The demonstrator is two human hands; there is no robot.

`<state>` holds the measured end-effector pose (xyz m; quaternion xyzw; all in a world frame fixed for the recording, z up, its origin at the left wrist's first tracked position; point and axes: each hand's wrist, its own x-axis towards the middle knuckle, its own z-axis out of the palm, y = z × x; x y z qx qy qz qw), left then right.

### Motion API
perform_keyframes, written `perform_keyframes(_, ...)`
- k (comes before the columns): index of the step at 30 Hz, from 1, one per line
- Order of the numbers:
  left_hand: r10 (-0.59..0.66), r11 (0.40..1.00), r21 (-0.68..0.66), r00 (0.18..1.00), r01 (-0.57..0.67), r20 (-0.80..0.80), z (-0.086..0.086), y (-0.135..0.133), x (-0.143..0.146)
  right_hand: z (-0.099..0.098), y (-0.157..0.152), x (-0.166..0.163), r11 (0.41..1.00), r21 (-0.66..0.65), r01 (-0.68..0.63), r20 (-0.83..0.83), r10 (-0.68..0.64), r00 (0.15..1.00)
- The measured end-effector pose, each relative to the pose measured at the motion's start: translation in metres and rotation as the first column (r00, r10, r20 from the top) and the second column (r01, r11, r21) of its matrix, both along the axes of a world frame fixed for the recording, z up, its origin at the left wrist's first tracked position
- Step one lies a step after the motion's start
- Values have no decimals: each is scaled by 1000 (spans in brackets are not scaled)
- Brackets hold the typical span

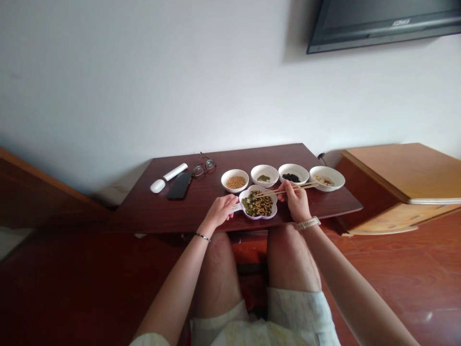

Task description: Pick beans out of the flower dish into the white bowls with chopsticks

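A flower-shaped purple dish [272, 212] of mixed beans sits at the near edge of a dark wooden table [173, 211]. My left hand [220, 210] rests beside the dish, fingers curled against its left rim. My right hand [297, 199] is closed on a pair of wooden chopsticks [288, 188] whose tips point left into the mixed beans. Behind the dish stand several white bowls: one with yellow beans [235, 181], one with green beans [264, 177], one with black beans [293, 176] and one with pale pieces [327, 179].
A white mouse [157, 186], a white tube-shaped case [175, 171], a black phone [179, 186] and glasses [203, 166] lie on the table's left half. A lighter wooden cabinet [406, 187] stands to the right. A screen [382, 21] hangs on the wall above.
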<state>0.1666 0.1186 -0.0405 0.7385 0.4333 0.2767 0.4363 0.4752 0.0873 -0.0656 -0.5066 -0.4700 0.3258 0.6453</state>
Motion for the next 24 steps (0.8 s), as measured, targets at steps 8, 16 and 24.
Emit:
perform_keyframes(8, 16, 1000, -7, 1000, -16, 10, 2, -2, 1, 1, 0, -3, 1000, 6, 22, -7, -22, 1000)
perform_keyframes(16, 43, 999, -15, 999, -43, 22, 2, -3, 3, -4, 2, 0, 999, -10, 36, -40, -36, 999)
perform_keyframes(24, 53, 998, -17, 998, -52, 29, 4, -4, 4, -4, 2, 1, 999, -2, 40, -70, -40, 997)
